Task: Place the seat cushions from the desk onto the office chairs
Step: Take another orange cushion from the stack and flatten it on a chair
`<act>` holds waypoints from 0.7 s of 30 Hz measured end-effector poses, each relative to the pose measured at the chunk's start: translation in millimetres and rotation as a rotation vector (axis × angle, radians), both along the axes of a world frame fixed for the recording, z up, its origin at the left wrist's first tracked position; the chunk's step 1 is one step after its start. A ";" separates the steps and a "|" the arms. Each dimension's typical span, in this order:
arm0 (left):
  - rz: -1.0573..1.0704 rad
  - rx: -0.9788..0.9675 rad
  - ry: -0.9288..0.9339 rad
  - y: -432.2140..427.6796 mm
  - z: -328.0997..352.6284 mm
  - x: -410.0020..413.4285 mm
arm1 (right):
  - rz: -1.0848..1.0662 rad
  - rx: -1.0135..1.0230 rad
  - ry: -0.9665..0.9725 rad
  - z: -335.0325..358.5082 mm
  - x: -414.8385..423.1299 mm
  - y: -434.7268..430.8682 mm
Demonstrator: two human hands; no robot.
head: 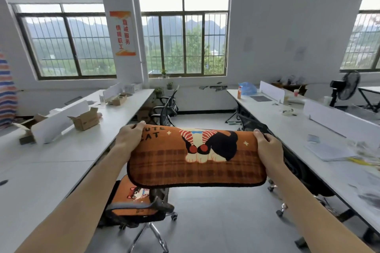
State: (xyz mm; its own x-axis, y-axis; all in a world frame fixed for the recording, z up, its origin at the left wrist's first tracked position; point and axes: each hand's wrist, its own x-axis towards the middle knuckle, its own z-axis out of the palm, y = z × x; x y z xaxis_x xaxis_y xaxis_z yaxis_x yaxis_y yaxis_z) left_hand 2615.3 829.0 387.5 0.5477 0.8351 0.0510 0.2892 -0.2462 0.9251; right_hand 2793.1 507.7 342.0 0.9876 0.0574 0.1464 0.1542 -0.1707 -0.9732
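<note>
Orange cat-print seat cushion held flat in mid-air above the aisle between the left bench and the right bench. The person's left hand and right hand each grip one short end, fingers curled over its far edge. Just below, beside the left bench, an office chair carries a second orange cushion on its seat. An open cardboard box stands on the left bench.
</note>
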 end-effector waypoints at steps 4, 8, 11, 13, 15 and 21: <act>0.000 0.024 0.015 43.9 -11.1 104.4 | -0.017 0.030 0.023 -11.2 96.0 36.4; -0.002 0.024 0.032 79.9 -30.6 218.4 | -0.029 0.024 0.045 -27.4 207.7 77.2; 0.020 0.012 0.061 102.2 -42.2 285.2 | -0.027 0.025 0.086 -35.9 280.7 105.5; 0.027 0.007 0.072 114.1 -46.9 320.4 | -0.018 0.013 0.101 -37.0 321.2 125.4; 0.047 -0.009 0.071 137.4 -53.3 364.6 | 0.011 0.013 0.087 -35.2 372.8 152.2; 0.098 -0.068 0.073 208.4 -67.7 473.0 | 0.050 -0.030 0.062 -36.8 496.8 229.5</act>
